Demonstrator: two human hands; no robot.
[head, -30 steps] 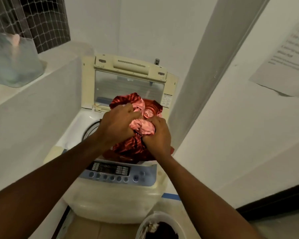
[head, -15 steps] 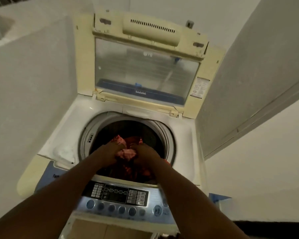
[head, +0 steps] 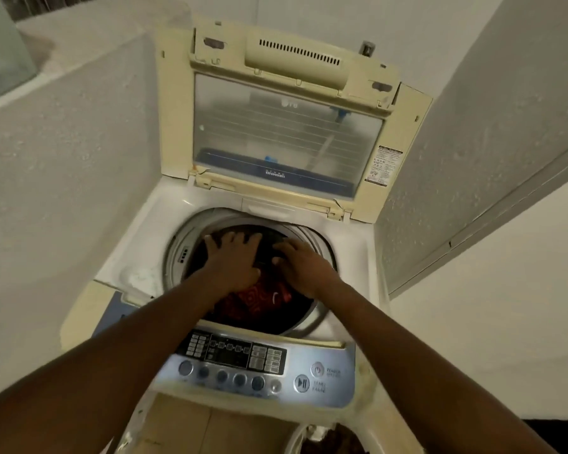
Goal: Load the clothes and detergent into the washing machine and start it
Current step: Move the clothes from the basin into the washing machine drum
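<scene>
A cream top-loading washing machine (head: pixel 138 244) stands in front of me with its glass lid (head: pixel 286 139) raised upright at the back. Red patterned cloth (head: pixel 259 298) lies inside the dark drum. My left hand (head: pixel 235 260) is spread flat, fingers apart, over the drum opening just above the cloth. My right hand (head: pixel 304 267) hovers beside it on the right, fingers loosely spread and blurred. Neither hand holds anything. The control panel (head: pixel 263 368) with round buttons and a start/pause key runs along the front edge. No detergent is in view.
White walls close in on the machine: a low wall (head: pixel 63 158) at the left and a wall (head: pixel 473 142) at the right. A white bucket (head: pixel 309 437) with dark clothes shows at the bottom edge. A translucent bag sits on the left ledge (head: pixel 0 44).
The hands carried the red cloth down into the drum and let go of it. They now hover spread over it. The view has moved closer to the machine.
</scene>
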